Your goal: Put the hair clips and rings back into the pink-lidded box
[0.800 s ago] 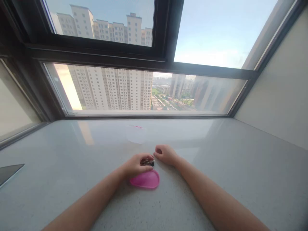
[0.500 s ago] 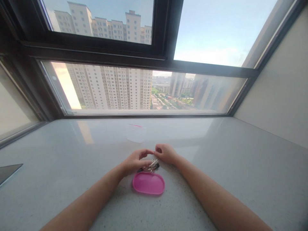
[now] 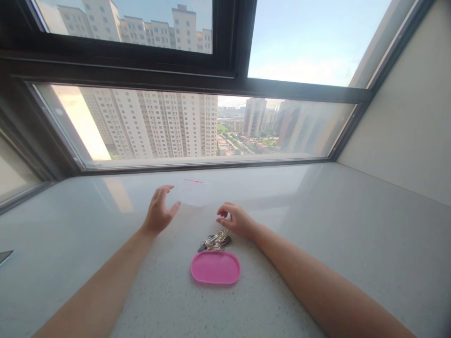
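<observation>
My left hand (image 3: 160,211) is open, thumb and fingers apart, just left of a clear zip bag (image 3: 194,193) with a pink strip along its top. Whether the fingertips touch the bag I cannot tell. My right hand (image 3: 237,219) hovers or rests above and to the right of a bunch of keys (image 3: 215,241); its fingers are loosely curled with a gap to the thumb, and nothing shows between them. Silver clips and dark pieces are tangled in the bunch. It lies against the far edge of a pink oval tray (image 3: 215,268), whose inside is bare.
Everything lies on a pale speckled sill (image 3: 197,310). A dark-framed window (image 3: 225,84) closes off the far side, and a white wall (image 3: 401,112) rises on the right. The corner of a dark flat object (image 3: 4,256) shows at the left edge.
My left hand has left the keys and moved up and left to the bag, opening. My right hand has shifted slightly left and its fingers have loosened. The view has tilted a little.
</observation>
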Demonstrator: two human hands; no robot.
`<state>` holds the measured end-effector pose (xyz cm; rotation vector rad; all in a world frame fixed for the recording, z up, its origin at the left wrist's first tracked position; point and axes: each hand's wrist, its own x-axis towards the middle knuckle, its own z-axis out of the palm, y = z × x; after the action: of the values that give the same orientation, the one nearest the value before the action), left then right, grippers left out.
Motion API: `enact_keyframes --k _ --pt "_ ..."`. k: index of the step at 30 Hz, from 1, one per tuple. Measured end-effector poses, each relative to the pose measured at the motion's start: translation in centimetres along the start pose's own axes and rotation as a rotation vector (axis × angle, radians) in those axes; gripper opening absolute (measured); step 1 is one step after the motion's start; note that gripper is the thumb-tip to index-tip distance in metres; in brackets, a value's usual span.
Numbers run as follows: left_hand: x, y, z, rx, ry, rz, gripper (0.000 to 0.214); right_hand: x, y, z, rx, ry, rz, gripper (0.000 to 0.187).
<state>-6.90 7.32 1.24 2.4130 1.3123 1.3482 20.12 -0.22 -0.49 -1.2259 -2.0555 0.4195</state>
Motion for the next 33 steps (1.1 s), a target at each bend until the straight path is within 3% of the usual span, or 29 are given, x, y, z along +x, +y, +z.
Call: enact_keyframes --k 4,9,18,23,28,33 --pt "-0.1 -0.7 1.1 -0.065 -0.093 -0.044 0.078 0.2 0.4 0.3 0.032 0.014 0.018 0.014" --pt "-0.5 -1.9 2.2 -0.255 -0.274 -0.165 0.089 0.3 1.0 0.5 0.047 0.0 0.041 0.017" --pt "0.0 -0.4 3.0 -0.482 -0.309 -0.329 0.099 0.6 1.8 1.0 0.122 0.041 0.102 0.043" --pt "-0.4 -0.1 3.3 -0.403 -0.365 -0.261 0.085 0.8 2.9 1.1 0.269 0.102 0.171 0.061" --pt "-0.9 0.5 3.1 -0.254 -0.388 -0.103 0.075 1.0 3.7 1.1 0.376 0.173 0.239 0.074" --pt "-1.6 1.9 3.2 -0.207 -0.399 -0.001 0.07 1.2 3.6 0.4 0.484 0.155 0.318 0.083"
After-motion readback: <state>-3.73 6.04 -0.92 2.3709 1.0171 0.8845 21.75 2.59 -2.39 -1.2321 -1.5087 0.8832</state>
